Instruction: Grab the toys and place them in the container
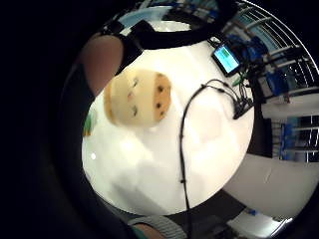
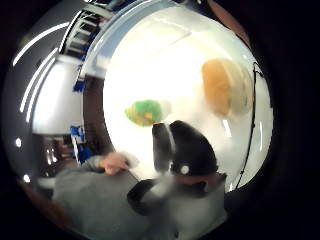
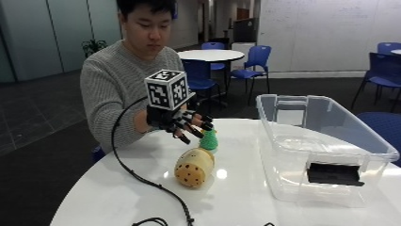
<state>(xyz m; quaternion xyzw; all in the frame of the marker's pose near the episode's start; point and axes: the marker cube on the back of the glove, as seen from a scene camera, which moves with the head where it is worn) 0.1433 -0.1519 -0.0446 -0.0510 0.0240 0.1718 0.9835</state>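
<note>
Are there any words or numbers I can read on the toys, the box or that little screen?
None can be read.
Yellow toy: only dark dots, no letters.
Green toy: nothing written shows.
Clear container: its dark patch shows no lettering.
Small lit screen on the table: too blurred to read.
Gloved right hand: no words on it.

Bright overhead light glared off the white table (image 3: 251, 197), washing it out in both palm views. The plush potato toy (image 1: 138, 96) looked blurred there, and edges curved into black.
</note>
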